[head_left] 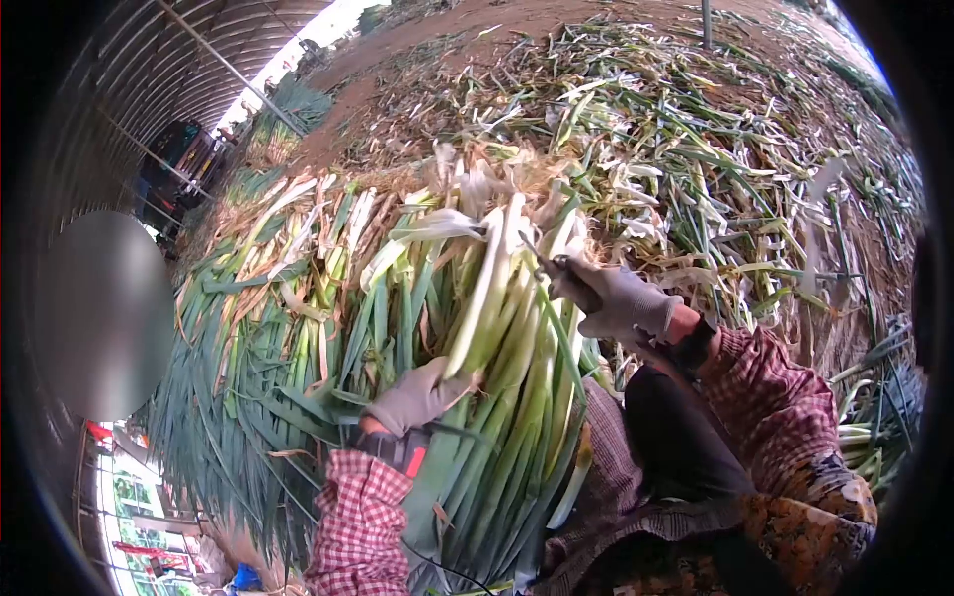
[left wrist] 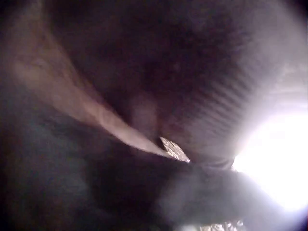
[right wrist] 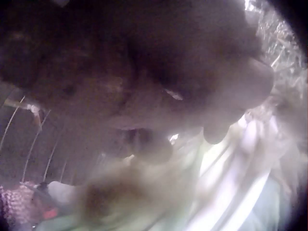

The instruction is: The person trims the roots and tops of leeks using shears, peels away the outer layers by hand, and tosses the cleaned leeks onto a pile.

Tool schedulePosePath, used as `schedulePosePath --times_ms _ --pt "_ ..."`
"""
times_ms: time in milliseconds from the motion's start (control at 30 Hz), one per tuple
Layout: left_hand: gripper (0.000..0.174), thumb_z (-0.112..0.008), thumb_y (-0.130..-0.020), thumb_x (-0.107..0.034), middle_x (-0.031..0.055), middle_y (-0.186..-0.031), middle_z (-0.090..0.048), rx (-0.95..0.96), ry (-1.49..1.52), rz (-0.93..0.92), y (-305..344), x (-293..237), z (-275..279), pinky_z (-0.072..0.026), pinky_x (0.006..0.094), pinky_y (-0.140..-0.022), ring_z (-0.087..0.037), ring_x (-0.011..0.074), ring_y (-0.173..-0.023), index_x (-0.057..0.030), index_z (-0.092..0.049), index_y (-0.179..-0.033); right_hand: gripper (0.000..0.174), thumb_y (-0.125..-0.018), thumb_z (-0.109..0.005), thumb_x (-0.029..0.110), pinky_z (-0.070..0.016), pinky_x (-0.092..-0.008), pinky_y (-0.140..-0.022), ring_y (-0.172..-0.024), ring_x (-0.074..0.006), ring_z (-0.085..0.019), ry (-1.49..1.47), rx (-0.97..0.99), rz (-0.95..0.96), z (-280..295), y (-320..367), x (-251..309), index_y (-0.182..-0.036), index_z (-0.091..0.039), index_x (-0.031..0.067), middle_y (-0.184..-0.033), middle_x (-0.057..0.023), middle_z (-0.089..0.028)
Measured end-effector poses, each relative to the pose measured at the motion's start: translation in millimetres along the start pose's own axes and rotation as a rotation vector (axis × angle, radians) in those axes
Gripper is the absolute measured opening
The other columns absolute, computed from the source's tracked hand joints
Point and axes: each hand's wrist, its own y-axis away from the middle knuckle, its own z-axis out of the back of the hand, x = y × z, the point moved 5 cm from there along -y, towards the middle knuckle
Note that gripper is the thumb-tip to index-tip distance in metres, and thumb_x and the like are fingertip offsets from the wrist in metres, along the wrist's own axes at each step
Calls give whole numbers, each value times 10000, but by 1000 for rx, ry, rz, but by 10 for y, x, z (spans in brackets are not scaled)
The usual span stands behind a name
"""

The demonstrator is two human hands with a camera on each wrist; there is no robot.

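Note:
Long leeks [head_left: 527,368] with white stems and green leaves lie in a bundle before the person, white ends pointing away. The gloved left hand [head_left: 412,399] grips a leek [head_left: 479,303] partway down its stem, on the left side of the bundle. Close over the white ends, the gloved right hand [head_left: 621,303] has its fingers curled round a small knife, whose thin dark blade [head_left: 531,246] points up and left. Fingers of the right hand [right wrist: 216,103] show dark and blurred in the right wrist view, above pale stems. The left wrist view is mostly dark blur.
More leeks [head_left: 298,268] are heaped on the left, with dry outer leaves. Peeled leaves and scraps [head_left: 686,169] cover the ground behind and to the right. A thin post [head_left: 707,25] stands at the back. An arched roof [head_left: 159,79] is overhead on the left.

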Motion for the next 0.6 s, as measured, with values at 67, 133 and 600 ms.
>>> schedulePosePath --times_ms 67,133,600 --pt "828 -441 -835 -798 236 -975 -680 104 -272 89 238 -114 82 -491 484 -837 -664 384 -970 -17 -638 -1030 705 -676 -671 148 -530 -419 -745 -866 -323 -668 -25 -92 -61 69 60 -158 -1350 -465 176 -984 -126 -664" --pt "739 -462 -827 -718 222 -867 -685 134 -496 169 546 -400 259 -494 525 -810 -680 392 -895 -14 -667 -921 713 -684 -646 140 -529 -420 -728 -850 -315 -664 -50 -23 -44 87 136 -122 -1367 -443 167 -964 -128 -659" --pt "929 -708 -775 -585 261 -1313 -554 -122 -326 373 -317 -414 462 -456 455 -1007 -570 367 -1201 -37 -366 -1444 659 -744 -667 121 -550 -434 -736 -798 -333 -669 -48 58 21 -137 227 25 -1344 -395 101 -909 -171 -657"
